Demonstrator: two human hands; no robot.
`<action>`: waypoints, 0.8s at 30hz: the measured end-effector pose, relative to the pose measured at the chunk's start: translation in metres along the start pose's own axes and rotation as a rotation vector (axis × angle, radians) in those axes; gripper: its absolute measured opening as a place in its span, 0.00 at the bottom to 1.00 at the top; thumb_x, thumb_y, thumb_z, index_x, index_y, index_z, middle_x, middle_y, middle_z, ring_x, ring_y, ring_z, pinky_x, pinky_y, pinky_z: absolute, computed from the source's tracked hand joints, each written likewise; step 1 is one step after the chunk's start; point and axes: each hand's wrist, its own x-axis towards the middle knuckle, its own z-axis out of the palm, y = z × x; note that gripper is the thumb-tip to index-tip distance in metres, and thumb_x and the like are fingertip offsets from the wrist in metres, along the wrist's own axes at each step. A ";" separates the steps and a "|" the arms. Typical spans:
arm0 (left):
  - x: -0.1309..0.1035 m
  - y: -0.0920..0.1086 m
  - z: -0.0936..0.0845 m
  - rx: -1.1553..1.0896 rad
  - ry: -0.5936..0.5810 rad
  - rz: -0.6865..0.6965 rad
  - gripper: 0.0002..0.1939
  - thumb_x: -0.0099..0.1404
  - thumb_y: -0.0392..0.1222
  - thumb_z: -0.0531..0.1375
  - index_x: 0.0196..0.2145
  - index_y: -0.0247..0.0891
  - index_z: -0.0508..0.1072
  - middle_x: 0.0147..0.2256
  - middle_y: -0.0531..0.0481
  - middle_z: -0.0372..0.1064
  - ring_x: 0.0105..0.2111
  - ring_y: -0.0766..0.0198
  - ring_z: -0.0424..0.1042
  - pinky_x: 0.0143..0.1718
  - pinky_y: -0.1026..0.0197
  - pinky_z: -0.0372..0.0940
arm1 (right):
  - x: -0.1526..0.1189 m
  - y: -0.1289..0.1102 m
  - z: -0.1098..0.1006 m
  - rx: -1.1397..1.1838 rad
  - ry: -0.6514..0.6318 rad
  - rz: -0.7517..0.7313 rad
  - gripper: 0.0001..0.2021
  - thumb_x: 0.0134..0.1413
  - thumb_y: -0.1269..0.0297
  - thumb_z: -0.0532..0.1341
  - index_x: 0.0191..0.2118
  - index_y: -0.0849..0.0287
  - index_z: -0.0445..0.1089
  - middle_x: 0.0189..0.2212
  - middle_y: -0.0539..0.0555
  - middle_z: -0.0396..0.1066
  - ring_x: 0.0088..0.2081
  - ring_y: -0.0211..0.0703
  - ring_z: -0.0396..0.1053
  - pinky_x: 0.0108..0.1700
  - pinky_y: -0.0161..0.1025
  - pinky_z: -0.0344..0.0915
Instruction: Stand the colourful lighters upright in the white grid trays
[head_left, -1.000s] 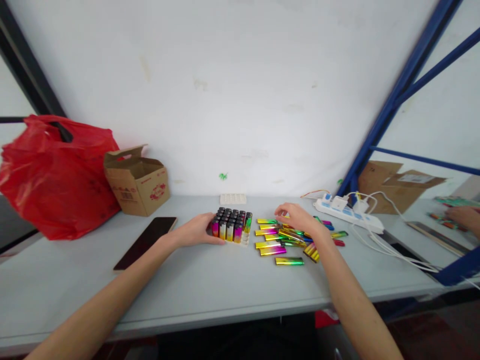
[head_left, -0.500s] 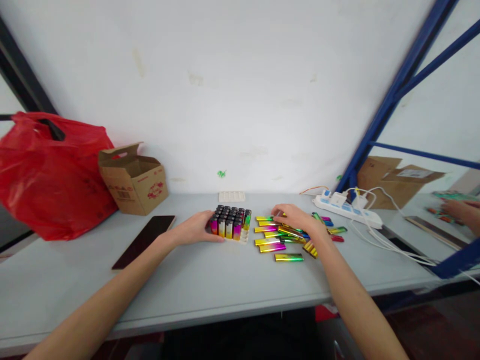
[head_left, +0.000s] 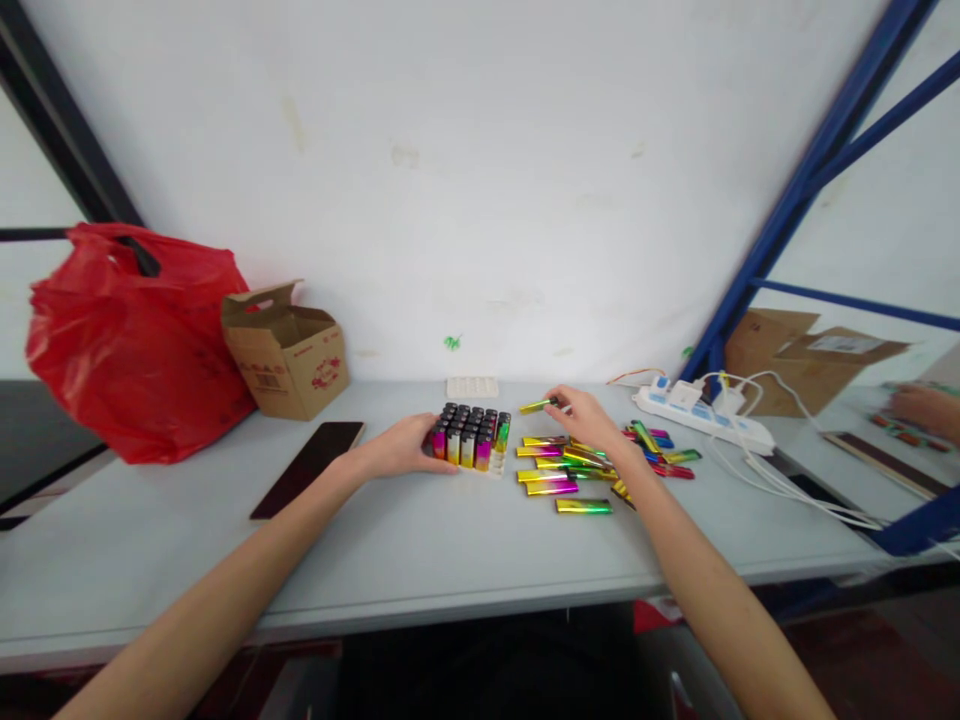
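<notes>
My left hand [head_left: 406,445] grips the left side of a small white tray [head_left: 496,469], thumb along its front. Upright in that tray stand rows of metallic lighters [head_left: 468,448] with black tops; white slots show at its front right corner. Between the fingertips of my right hand [head_left: 587,418] is a gold-green lighter [head_left: 534,407], held roughly level, its end pointing left towards the tray. Below and beside this hand lies a loose pile of shiny lighters [head_left: 551,476] in gold, green, purple, red and blue. Part of the pile is hidden by my right forearm.
A second white tray [head_left: 472,387] sits against the wall. To the left are a dark flat slab [head_left: 307,470], an open cardboard box [head_left: 289,365] and a red plastic bag [head_left: 142,350]. A white power strip [head_left: 701,418] with cables lies right, by a blue metal frame [head_left: 772,235].
My right hand has risen from the pile and moved slightly away from me, lifting a gold-green lighter. My left hand stays on the tray. The whole view has shifted a little.
</notes>
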 end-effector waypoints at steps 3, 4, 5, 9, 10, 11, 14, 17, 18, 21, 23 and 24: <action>-0.001 0.002 -0.001 0.004 0.008 -0.011 0.40 0.50 0.71 0.70 0.51 0.40 0.74 0.50 0.42 0.78 0.48 0.43 0.76 0.50 0.51 0.70 | 0.005 -0.011 0.005 0.309 0.145 0.082 0.16 0.58 0.49 0.66 0.43 0.57 0.73 0.40 0.56 0.78 0.42 0.48 0.75 0.45 0.46 0.74; -0.001 0.002 -0.001 -0.001 0.011 -0.009 0.40 0.50 0.71 0.70 0.51 0.40 0.74 0.49 0.42 0.79 0.48 0.43 0.77 0.48 0.51 0.70 | 0.007 -0.016 0.006 0.426 0.188 0.104 0.19 0.56 0.45 0.67 0.41 0.57 0.72 0.40 0.56 0.78 0.43 0.48 0.76 0.45 0.46 0.74; -0.001 0.003 -0.001 -0.006 0.016 -0.004 0.40 0.50 0.71 0.70 0.51 0.40 0.75 0.48 0.42 0.79 0.47 0.43 0.77 0.48 0.52 0.70 | 0.007 -0.021 0.007 0.546 0.220 0.124 0.22 0.54 0.41 0.67 0.40 0.56 0.70 0.41 0.56 0.78 0.44 0.48 0.76 0.45 0.46 0.74; -0.001 0.003 0.000 -0.005 0.028 0.010 0.40 0.50 0.70 0.70 0.51 0.40 0.75 0.46 0.43 0.79 0.46 0.44 0.77 0.47 0.52 0.70 | 0.004 -0.043 0.010 0.927 0.235 0.214 0.26 0.51 0.36 0.67 0.41 0.52 0.63 0.38 0.54 0.77 0.41 0.47 0.77 0.45 0.46 0.74; -0.001 0.004 0.000 -0.001 0.027 0.015 0.39 0.50 0.70 0.70 0.51 0.40 0.75 0.47 0.43 0.79 0.46 0.44 0.77 0.47 0.52 0.70 | 0.003 -0.047 0.011 0.971 0.217 0.227 0.27 0.51 0.36 0.68 0.42 0.51 0.62 0.36 0.53 0.76 0.38 0.46 0.76 0.44 0.46 0.74; -0.001 0.004 0.000 0.003 0.028 0.020 0.39 0.50 0.70 0.70 0.51 0.40 0.75 0.47 0.43 0.79 0.46 0.44 0.77 0.47 0.52 0.70 | 0.002 -0.051 0.012 0.997 0.197 0.231 0.27 0.51 0.36 0.68 0.43 0.51 0.62 0.34 0.51 0.75 0.35 0.44 0.75 0.42 0.45 0.74; -0.001 0.003 0.000 0.019 0.033 0.013 0.38 0.50 0.71 0.70 0.49 0.40 0.75 0.46 0.44 0.80 0.44 0.45 0.77 0.47 0.52 0.70 | 0.000 -0.058 0.018 1.015 0.134 0.212 0.27 0.52 0.36 0.67 0.46 0.50 0.62 0.29 0.45 0.67 0.26 0.37 0.66 0.35 0.39 0.70; -0.001 0.002 0.000 0.029 0.030 0.005 0.38 0.51 0.71 0.70 0.49 0.40 0.75 0.46 0.44 0.80 0.44 0.44 0.77 0.47 0.51 0.70 | -0.001 -0.063 0.025 0.957 0.044 0.217 0.26 0.56 0.35 0.63 0.47 0.49 0.61 0.25 0.41 0.58 0.20 0.33 0.52 0.24 0.33 0.57; -0.001 0.002 0.000 0.027 0.028 0.008 0.38 0.51 0.71 0.70 0.49 0.40 0.75 0.47 0.43 0.79 0.45 0.44 0.77 0.48 0.51 0.70 | -0.001 -0.064 0.027 0.910 0.020 0.225 0.25 0.57 0.34 0.61 0.46 0.49 0.61 0.23 0.40 0.55 0.19 0.33 0.49 0.22 0.32 0.52; -0.001 0.003 -0.001 0.014 0.028 0.021 0.38 0.52 0.70 0.70 0.51 0.41 0.75 0.49 0.44 0.79 0.47 0.44 0.77 0.50 0.51 0.70 | -0.003 -0.067 0.033 0.684 0.044 0.218 0.25 0.62 0.32 0.55 0.39 0.51 0.62 0.20 0.41 0.50 0.19 0.35 0.48 0.21 0.33 0.48; -0.001 0.003 -0.001 0.015 0.032 0.027 0.37 0.52 0.69 0.70 0.50 0.41 0.75 0.49 0.44 0.79 0.47 0.44 0.77 0.50 0.51 0.70 | -0.005 -0.069 0.037 0.512 0.117 0.184 0.27 0.63 0.32 0.53 0.31 0.53 0.61 0.19 0.43 0.52 0.21 0.37 0.51 0.24 0.35 0.51; -0.001 0.003 -0.001 0.018 0.034 0.026 0.37 0.52 0.69 0.70 0.50 0.41 0.75 0.49 0.44 0.79 0.47 0.44 0.77 0.50 0.51 0.70 | -0.006 -0.070 0.038 0.439 0.151 0.166 0.28 0.63 0.33 0.53 0.27 0.54 0.59 0.19 0.44 0.52 0.22 0.37 0.52 0.25 0.36 0.51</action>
